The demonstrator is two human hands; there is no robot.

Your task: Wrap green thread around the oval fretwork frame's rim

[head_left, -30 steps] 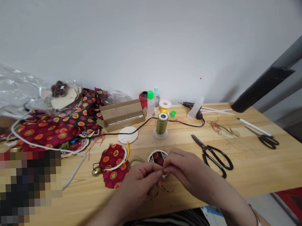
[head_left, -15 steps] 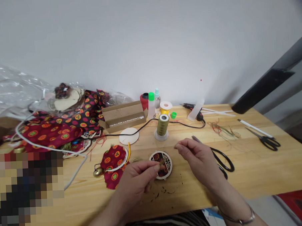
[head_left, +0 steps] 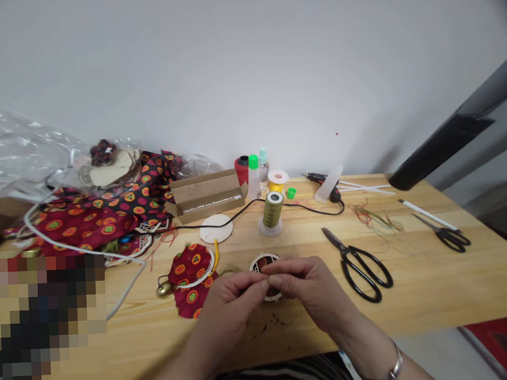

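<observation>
My left hand [head_left: 231, 308] and my right hand [head_left: 310, 288] meet fingertip to fingertip just above a small round white lattice disc with red patterned fabric [head_left: 263, 263], which lies on the wooden table [head_left: 429, 283]. Both hands are closed in a pinch on something thin, probably olive thread; I cannot make it out. A spool of olive thread [head_left: 272, 211] stands behind the disc. A round red fabric piece with a white ring and a small brass bell [head_left: 189, 277] lies to the left of my left hand.
Large black scissors [head_left: 360, 264] lie right of my hands, smaller scissors [head_left: 444, 235] at the far right. A cardboard box [head_left: 205, 195], glue bottles [head_left: 253, 176], a black glue gun [head_left: 326, 184] with its cord, loose threads [head_left: 374, 218] and piled red patterned fabric [head_left: 82, 220] line the back.
Half a second ago my right hand was drawn out to the right, away from the left. It has come back, and the fingertips of both hands pinch together over the disc again.
</observation>
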